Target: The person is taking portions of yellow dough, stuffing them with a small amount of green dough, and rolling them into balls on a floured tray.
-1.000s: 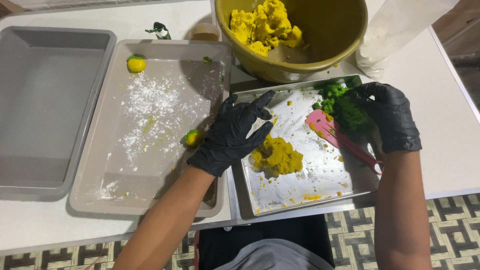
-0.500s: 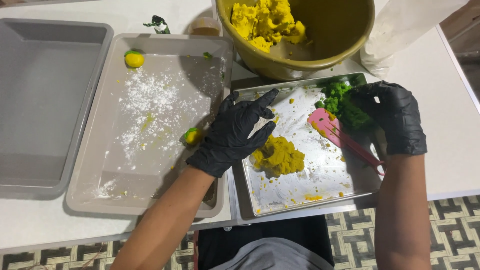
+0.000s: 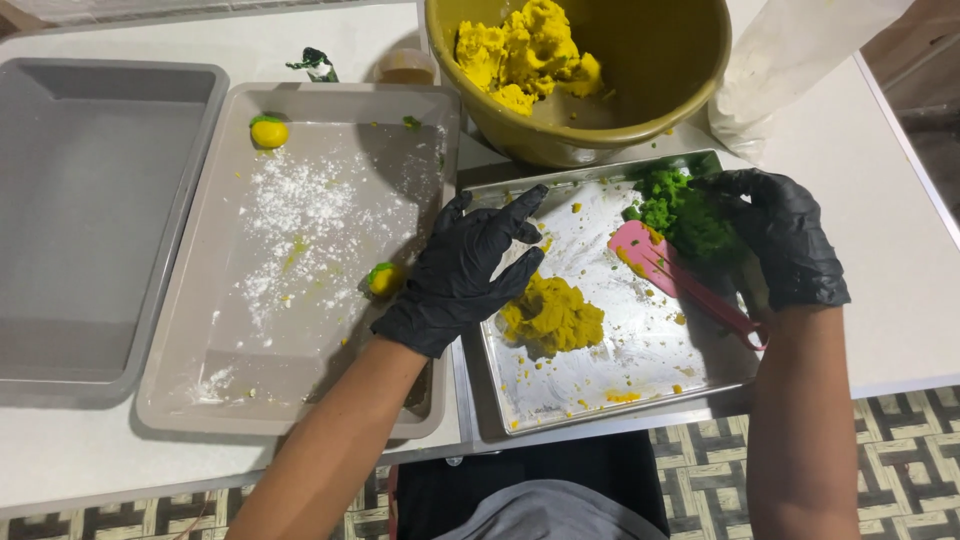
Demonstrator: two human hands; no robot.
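Both my hands wear black gloves. My left hand (image 3: 462,270) hovers with fingers spread over the gap between the grey floured tray (image 3: 200,400) and the metal tray (image 3: 560,405), holding nothing. A small yellow-and-green dough ball (image 3: 383,279) lies just left of it. A lump of yellow dough (image 3: 553,315) sits on the metal tray under its fingertips. My right hand (image 3: 785,235) rests on a heap of green dough (image 3: 683,215) at that tray's far right corner; whether its fingers grip the dough is unclear. A pink spatula (image 3: 670,275) lies beside it.
A large olive-yellow bowl (image 3: 690,90) with yellow dough stands behind the metal tray. Another dough ball (image 3: 268,131) sits at the floured tray's far left corner. A grey tray (image 3: 60,370) is at far left. A white bag (image 3: 790,60) stands at back right.
Both hands stay almost where they were. The view has shifted slightly.
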